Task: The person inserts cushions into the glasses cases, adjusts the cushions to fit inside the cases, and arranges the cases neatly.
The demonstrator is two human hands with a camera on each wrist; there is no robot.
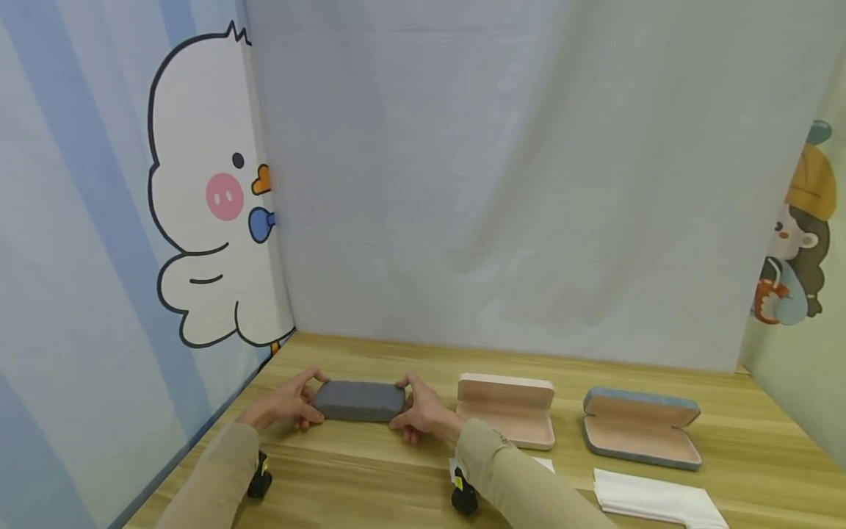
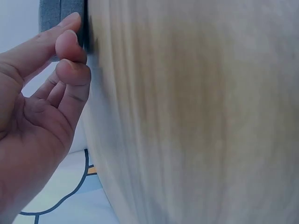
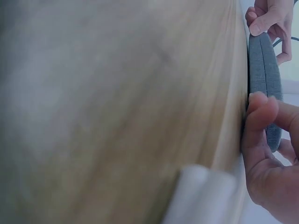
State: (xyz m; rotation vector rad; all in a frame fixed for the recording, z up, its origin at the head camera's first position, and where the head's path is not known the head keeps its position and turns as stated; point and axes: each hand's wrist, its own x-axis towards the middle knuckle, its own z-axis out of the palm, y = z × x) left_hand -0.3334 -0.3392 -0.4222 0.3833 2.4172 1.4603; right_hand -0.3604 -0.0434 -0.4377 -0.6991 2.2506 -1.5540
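A closed dark grey glasses case (image 1: 360, 402) lies flat at the left of the wooden table. My left hand (image 1: 288, 404) holds its left end between thumb and fingers. At the opposite end my right hand (image 1: 423, 413) grips the case the same way. In the left wrist view only a corner of the case (image 2: 60, 14) shows beside the left fingertips (image 2: 72, 70). The right wrist view shows the long side of the case (image 3: 264, 70) with its seam shut, a hand at either end.
Right of my right hand stands an open white glasses case (image 1: 512, 420) with pink lining. An open blue-grey case (image 1: 641, 438) sits farther right. In front lies a folded white cloth (image 1: 651, 496); another white cloth (image 1: 545, 464) is partly hidden by my right forearm. Curtains border the table.
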